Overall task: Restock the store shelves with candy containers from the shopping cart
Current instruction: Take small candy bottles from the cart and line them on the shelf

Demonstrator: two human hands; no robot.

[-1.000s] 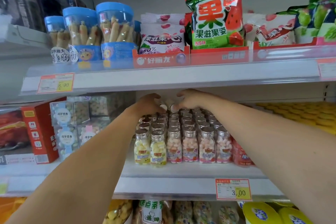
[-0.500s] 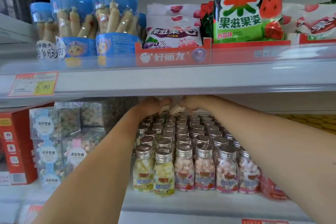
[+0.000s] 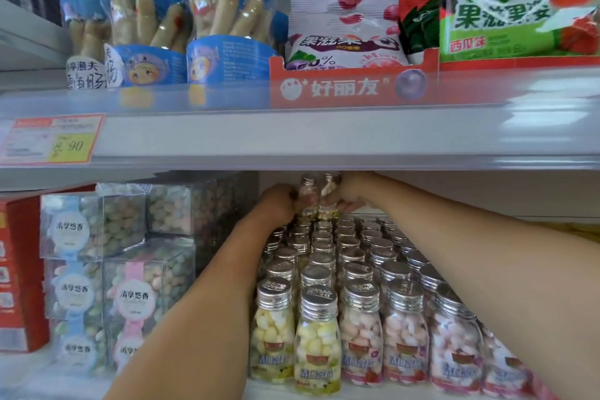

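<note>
Holding 2 candy bottles point(image 3: 308, 196) up, L hand point(image 3: 276, 206) & R hand point(image 3: 355, 193) fingers curled round one each.

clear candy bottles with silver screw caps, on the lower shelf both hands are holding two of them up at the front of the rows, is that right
Not quite. The head view shows the left hand and right hand holding the two clear candy bottles with silver screw caps up at the back of the rows, just under the grey upper shelf, not at the front. The rest is right.
</note>
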